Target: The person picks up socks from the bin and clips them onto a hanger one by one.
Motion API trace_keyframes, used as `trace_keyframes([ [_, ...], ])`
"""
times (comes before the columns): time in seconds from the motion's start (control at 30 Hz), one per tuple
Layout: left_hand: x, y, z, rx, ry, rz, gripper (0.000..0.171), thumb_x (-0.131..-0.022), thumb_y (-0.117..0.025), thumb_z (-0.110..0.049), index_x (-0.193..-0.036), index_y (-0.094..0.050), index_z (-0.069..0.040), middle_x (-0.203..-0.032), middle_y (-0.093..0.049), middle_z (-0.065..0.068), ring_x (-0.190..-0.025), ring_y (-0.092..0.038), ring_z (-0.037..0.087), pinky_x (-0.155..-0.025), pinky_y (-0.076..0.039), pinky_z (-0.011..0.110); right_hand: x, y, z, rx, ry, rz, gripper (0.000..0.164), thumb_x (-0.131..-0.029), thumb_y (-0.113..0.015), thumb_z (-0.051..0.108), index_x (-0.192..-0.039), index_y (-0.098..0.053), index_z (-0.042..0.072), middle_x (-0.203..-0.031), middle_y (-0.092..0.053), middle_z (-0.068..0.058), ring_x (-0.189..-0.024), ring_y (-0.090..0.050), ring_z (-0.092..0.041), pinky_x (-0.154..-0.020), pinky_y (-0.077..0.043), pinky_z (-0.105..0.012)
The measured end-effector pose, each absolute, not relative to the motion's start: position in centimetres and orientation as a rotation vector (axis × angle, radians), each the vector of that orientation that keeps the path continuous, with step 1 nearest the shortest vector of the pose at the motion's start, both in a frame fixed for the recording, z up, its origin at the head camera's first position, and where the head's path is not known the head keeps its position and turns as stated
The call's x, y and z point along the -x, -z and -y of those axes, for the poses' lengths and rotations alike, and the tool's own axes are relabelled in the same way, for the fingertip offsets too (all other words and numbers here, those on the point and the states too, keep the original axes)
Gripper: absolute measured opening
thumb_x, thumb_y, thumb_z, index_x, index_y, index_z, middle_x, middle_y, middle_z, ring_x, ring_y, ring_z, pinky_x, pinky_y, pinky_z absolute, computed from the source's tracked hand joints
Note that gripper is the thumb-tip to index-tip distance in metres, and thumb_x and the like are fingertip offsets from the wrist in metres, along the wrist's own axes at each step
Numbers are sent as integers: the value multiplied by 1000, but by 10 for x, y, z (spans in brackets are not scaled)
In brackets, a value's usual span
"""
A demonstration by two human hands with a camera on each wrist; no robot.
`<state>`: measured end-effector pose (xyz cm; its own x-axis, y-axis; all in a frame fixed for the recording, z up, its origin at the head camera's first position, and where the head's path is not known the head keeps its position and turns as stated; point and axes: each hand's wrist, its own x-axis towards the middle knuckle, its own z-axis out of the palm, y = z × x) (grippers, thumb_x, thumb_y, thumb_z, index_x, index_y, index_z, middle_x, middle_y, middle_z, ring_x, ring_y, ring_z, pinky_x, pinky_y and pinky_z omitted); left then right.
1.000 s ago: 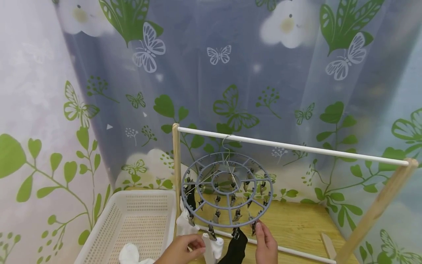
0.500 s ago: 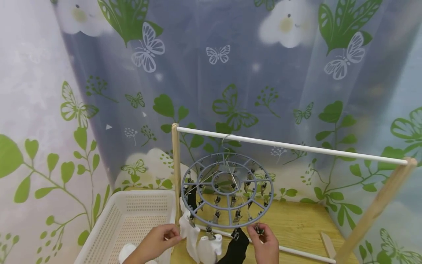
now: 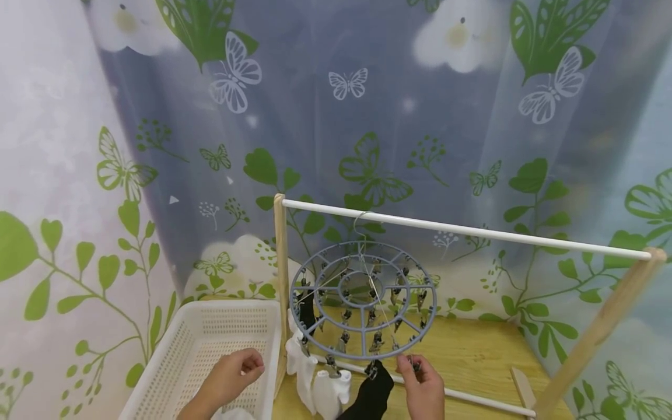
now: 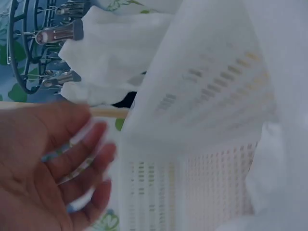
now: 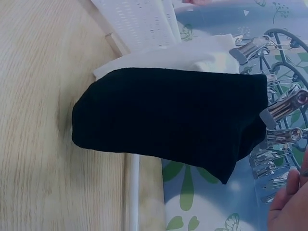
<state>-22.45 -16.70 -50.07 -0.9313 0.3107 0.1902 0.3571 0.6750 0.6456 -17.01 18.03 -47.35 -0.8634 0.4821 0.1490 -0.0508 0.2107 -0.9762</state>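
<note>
A round grey clip hanger (image 3: 364, 356) hangs by its hook from the white rail of a wooden rack. A black sock (image 3: 370, 394) and white socks (image 3: 331, 392) dangle from the clips on its near side, and another black sock (image 3: 306, 308) from the left side. My right hand (image 3: 422, 388) pinches a metal clip (image 3: 416, 366) at the hanger's near right edge; the fingers partly cover it. Over the white basket (image 3: 184, 326) my left hand (image 3: 231, 376) holds nothing, its fingers loosely bent. White cloth (image 4: 264, 168) lies in the basket, partly hidden by the left arm in the head view.
The rack's white top rail (image 3: 472, 231) runs above the hanger, between a left post (image 3: 281, 262) and a slanting right post (image 3: 604, 329). A lower white rail (image 3: 488, 403) crosses the wooden tabletop (image 3: 472, 350). Patterned curtains hang behind.
My left hand has moved left and away from the white socks, to over the basket. The right hand stays near the hanger's right edge, now with a clip between its fingers.
</note>
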Motion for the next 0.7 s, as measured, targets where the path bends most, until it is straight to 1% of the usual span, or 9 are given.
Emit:
trace_keyframes([
  [0.1,225,495,173,421,930,2899,13,-80,-72,-8,-80,-62,-15,-75,-67,-3,-64,-58,12,-55,-48,33,171,472,-183,412,-1735,2097,31,-96,-58,23,-81,-59,-4,-75,-63,0,-70,-59,-12,-63,-46,-24],
  [0.17,224,493,177,350,848,2957,15,-77,-74,-6,-81,-62,-15,-75,-66,-3,-62,-57,14,-53,-47,35,171,472,-185,412,-1777,2093,33,-98,-54,24,-84,-60,-6,-79,-64,-2,-72,-61,-11,-68,-48,-25],
  [0.2,224,493,179,345,828,2989,16,-76,-75,-6,-81,-62,-15,-75,-65,-2,-63,-57,16,-53,-48,37,170,472,-186,418,-1794,2101,34,-99,-53,25,-86,-61,-6,-81,-64,-2,-76,-62,-12,-72,-50,-26],
  [0.27,224,494,183,380,842,3051,18,-75,-76,-6,-85,-63,-13,-79,-66,1,-67,-59,20,-57,-50,42,168,472,-187,429,-1832,2109,36,-100,-50,25,-90,-63,-7,-81,-66,-4,-76,-63,-12,-77,-50,-31],
  [0.3,224,495,184,421,868,3075,19,-74,-77,-6,-86,-63,-12,-81,-66,3,-70,-60,22,-60,-51,44,168,473,-188,430,-1849,2110,37,-100,-49,25,-91,-64,-7,-80,-67,-4,-77,-63,-13,-81,-49,-35],
  [0.4,224,500,185,545,949,3122,23,-73,-77,-5,-91,-63,-8,-86,-67,9,-77,-61,29,-68,-50,51,166,473,-188,410,-1885,2124,39,-101,-47,25,-96,-66,-8,-79,-69,-7,-79,-62,-14,-89,-44,-47],
  [0.47,224,501,184,560,992,3169,25,-73,-77,-5,-93,-63,-7,-89,-67,14,-81,-61,33,-71,-50,54,166,473,-187,385,-1899,2125,39,-101,-46,25,-99,-66,-9,-81,-70,-10,-82,-62,-14,-93,-41,-52],
  [0.57,220,502,180,483,994,3284,29,-72,-78,-6,-97,-63,-6,-94,-67,17,-85,-61,37,-76,-49,59,167,472,-186,364,-1901,2124,36,-101,-48,23,-103,-66,-8,-85,-71,-13,-88,-64,-20,-95,-41,-53],
  [0.7,216,505,174,382,960,3457,34,-73,-78,-8,-103,-63,-6,-100,-66,18,-92,-60,39,-82,-46,62,167,471,-185,351,-1910,2146,35,-100,-50,25,-107,-67,-5,-90,-72,-15,-106,-58,-34,-96,-40,-56],
])
